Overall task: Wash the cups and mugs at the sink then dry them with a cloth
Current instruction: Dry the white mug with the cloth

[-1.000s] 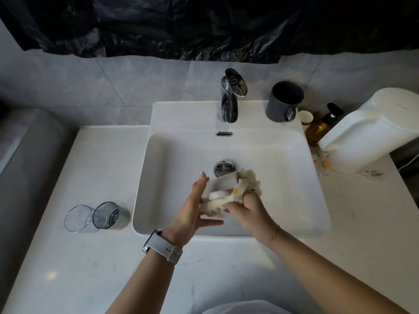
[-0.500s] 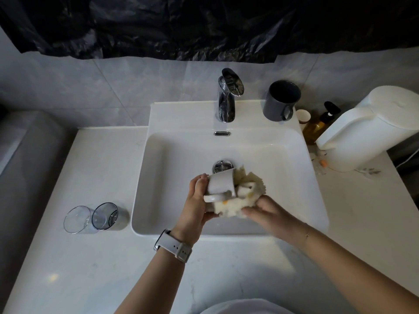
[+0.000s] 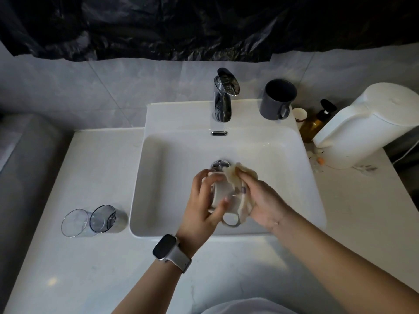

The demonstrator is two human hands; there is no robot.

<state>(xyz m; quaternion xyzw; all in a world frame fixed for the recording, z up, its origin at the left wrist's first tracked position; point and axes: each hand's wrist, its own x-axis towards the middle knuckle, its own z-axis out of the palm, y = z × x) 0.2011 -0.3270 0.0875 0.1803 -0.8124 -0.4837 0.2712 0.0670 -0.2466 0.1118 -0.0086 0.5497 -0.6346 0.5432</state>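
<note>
Over the white sink [image 3: 181, 146], my left hand [image 3: 201, 209] grips a white mug [image 3: 223, 191], fingers curled round its body, with the handle pointing toward me. My right hand [image 3: 264, 200] holds a cream cloth [image 3: 238, 175] pressed against the mug's right side. A dark grey mug [image 3: 277, 100] stands upright on the sink ledge right of the tap [image 3: 223, 96]. Two clear glasses [image 3: 90, 220] lie on their sides on the counter left of the sink.
A large white dispenser [image 3: 367, 125] stands at the right, with an amber pump bottle [image 3: 314, 123] and a small paper cup [image 3: 299, 114] beside it. The chrome drain [image 3: 218, 165] sits just beyond the mug. Black plastic covers the wall above.
The mug has turned in my left hand so its handle now points toward me. My right hand with the cloth has shifted up along the mug's right side.
</note>
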